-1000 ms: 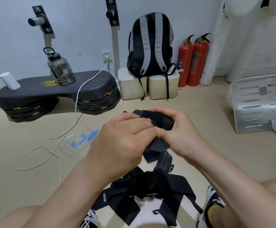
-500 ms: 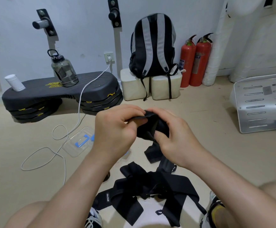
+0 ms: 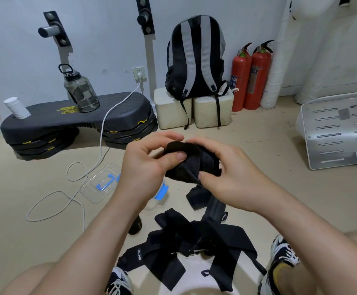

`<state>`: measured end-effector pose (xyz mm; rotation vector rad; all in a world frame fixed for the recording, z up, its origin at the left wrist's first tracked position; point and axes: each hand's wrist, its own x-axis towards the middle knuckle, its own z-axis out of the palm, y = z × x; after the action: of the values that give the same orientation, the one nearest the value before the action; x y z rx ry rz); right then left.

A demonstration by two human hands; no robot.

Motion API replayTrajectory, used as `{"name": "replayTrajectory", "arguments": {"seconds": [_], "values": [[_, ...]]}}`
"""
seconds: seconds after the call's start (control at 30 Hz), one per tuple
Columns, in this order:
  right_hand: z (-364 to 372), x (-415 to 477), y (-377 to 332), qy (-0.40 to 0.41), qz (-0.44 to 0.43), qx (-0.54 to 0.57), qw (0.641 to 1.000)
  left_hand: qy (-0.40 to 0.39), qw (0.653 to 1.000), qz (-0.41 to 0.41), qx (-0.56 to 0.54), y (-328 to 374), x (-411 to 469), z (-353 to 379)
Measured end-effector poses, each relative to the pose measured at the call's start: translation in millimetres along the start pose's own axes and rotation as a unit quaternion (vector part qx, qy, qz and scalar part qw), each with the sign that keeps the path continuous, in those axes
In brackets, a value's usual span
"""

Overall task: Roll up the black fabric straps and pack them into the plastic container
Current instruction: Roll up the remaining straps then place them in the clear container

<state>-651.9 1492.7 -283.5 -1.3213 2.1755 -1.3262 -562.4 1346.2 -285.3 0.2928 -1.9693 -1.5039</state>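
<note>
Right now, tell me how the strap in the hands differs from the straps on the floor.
The held strap is wound into a roll; the floor straps lie loose, flat and crossed. The held strap is pinched in the air by the left hand and right hand; the floor straps are touched by neither. Both are black fabric.

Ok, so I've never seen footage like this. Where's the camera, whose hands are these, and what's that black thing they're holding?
There is no machine here: a person wears a camera on the head, so this single picture looks forward and down at their own two bare hands. The left hand and right hand both pinch a partly rolled black strap in the air. More black straps lie tangled on the floor between the person's shoes. A clear plastic piece with blue clips lies to the left, beside a white cable. A backpack stands by the wall.
</note>
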Motion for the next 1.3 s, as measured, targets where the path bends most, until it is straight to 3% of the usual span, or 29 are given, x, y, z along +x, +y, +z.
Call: {"name": "replayTrajectory", "arguments": {"seconds": [0.3,0.53,0.8,0.93,1.07,1.17,1.3], "values": [[-1.2,0.7,-0.1,0.013,0.026,0.083,0.996,-0.01,0.998,-0.032,-0.062,-0.4,1.3,-0.4],[4.8,1.3,4.1,0.026,-0.021,0.001,0.999,0.017,0.995,-0.054,-0.08,1.5,-3.5,3.2],[7.8,2.8,8.2,0.057,-0.022,0.018,0.998,0.03,0.992,-0.07,-0.097,-3.9,-6.5,8.0],[4.4,2.7,7.7,0.074,-0.036,0.01,0.997,0.012,0.994,-0.087,-0.059,-9.8,-6.3,8.8],[5.1,1.7,6.4,0.077,-0.056,0.05,0.994,-0.042,0.979,-0.161,-0.114,-9.2,-9.0,8.2],[3.9,2.4,7.6,0.064,-0.055,0.051,0.995,-0.041,0.981,-0.148,-0.117,-6.7,-9.3,7.1],[-3.2,5.1,7.6,0.03,-0.008,0.136,0.99,-0.021,0.991,-0.084,-0.102,-0.2,-7.1,4.7]]}}
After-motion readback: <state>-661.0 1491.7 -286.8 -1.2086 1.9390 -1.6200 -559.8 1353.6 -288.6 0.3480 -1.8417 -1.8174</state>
